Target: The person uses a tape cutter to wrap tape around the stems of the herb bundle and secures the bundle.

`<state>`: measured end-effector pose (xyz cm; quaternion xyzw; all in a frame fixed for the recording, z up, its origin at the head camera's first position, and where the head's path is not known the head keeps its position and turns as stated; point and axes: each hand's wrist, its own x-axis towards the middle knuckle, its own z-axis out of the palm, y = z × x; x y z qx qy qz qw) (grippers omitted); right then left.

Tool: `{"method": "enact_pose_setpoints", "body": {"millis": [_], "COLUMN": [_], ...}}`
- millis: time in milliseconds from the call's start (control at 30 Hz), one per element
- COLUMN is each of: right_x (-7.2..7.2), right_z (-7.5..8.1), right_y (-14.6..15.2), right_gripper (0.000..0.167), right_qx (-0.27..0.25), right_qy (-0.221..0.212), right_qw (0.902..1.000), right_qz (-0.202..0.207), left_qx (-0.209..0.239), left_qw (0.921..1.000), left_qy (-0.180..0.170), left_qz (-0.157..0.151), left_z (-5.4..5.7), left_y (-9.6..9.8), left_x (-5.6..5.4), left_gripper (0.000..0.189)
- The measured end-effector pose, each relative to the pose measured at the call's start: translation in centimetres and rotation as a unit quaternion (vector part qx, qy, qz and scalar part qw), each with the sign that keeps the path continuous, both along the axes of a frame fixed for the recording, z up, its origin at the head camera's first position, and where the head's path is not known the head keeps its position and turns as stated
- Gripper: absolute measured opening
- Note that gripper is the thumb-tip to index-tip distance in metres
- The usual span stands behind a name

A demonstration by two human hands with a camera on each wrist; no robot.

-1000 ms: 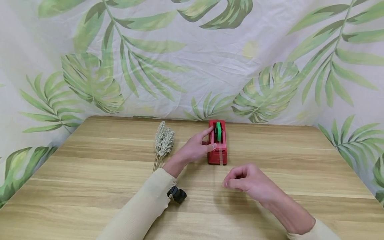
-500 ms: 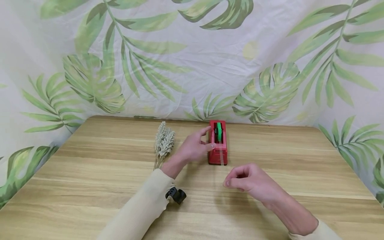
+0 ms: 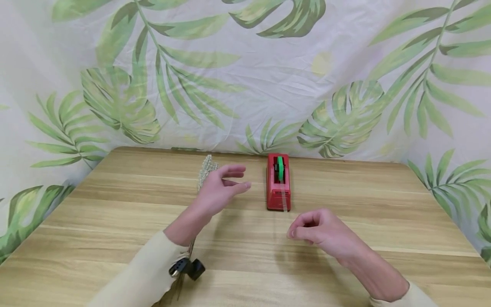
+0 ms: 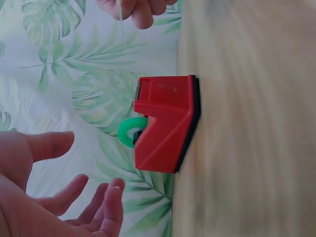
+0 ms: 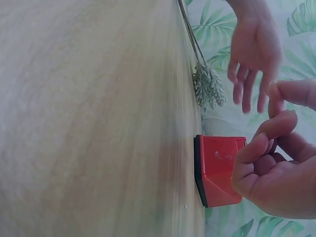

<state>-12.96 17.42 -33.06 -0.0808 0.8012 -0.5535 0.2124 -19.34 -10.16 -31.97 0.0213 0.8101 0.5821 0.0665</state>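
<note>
A red tape dispenser (image 3: 278, 192) with a green tape roll (image 3: 280, 169) stands on the table; clear tape runs over its near end. My left hand (image 3: 216, 189) is in the air to its left, fingers apart and holding nothing. It partly covers the dried flower sprigs (image 3: 207, 167) in the head view. Nearer than the dispenser, my right hand (image 3: 318, 232) has thumb and forefinger pinched together. In the left wrist view a thin clear strip of tape (image 4: 120, 10) shows at those fingertips. Whether the strip still joins the roll, I cannot tell.
The wood-grain table (image 3: 383, 204) extends to a leaf-printed cloth (image 3: 268, 85) hung behind it. Thin flower stems (image 3: 179, 285) run toward the near edge beneath my left forearm. A black camera (image 3: 188, 268) is strapped at my left wrist.
My left hand has let go of the dispenser and moved left, over the sprigs. My right hand stays nearly still, still pinching. The dispenser has not moved.
</note>
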Motion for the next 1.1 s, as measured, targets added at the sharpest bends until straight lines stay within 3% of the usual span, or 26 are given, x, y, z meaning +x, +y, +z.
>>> {"method": "enact_pose_setpoints", "body": {"millis": [267, 500, 633, 867, 1100], "right_x": [0.2, 0.1, 0.1, 0.1, 0.1], "right_z": [0.0, -0.2, -0.2, -0.2, -0.2], "right_y": [-0.1, -0.1, -0.2, -0.2, -0.2], "right_gripper": [0.02, 0.02, 0.019, 0.017, 0.018], "right_qx": [-0.006, -0.003, 0.0, 0.005, 0.011], "right_qy": [0.004, 0.004, 0.006, 0.01, 0.013], "right_qw": [1.0, 1.0, 1.0, 0.9999, 0.9999], "right_qz": [0.0, 0.002, 0.003, 0.003, 0.001], "left_qx": [0.041, 0.002, -0.02, -0.022, -0.039], "left_qw": [0.9977, 0.9902, 0.9853, 0.9849, 0.9859], "left_qy": [-0.021, -0.047, -0.06, -0.066, -0.067], "left_qz": [0.051, 0.131, 0.159, 0.158, 0.148], "left_z": [-0.4, -1.9, -2.9, -3.9, -4.3], "left_y": [-3.7, -5.8, -6.8, -7.6, -7.9], "left_x": [2.7, 3.9, 4.1, 4.3, 4.1], "left_gripper": [0.055, 0.059, 0.061, 0.066, 0.068]}}
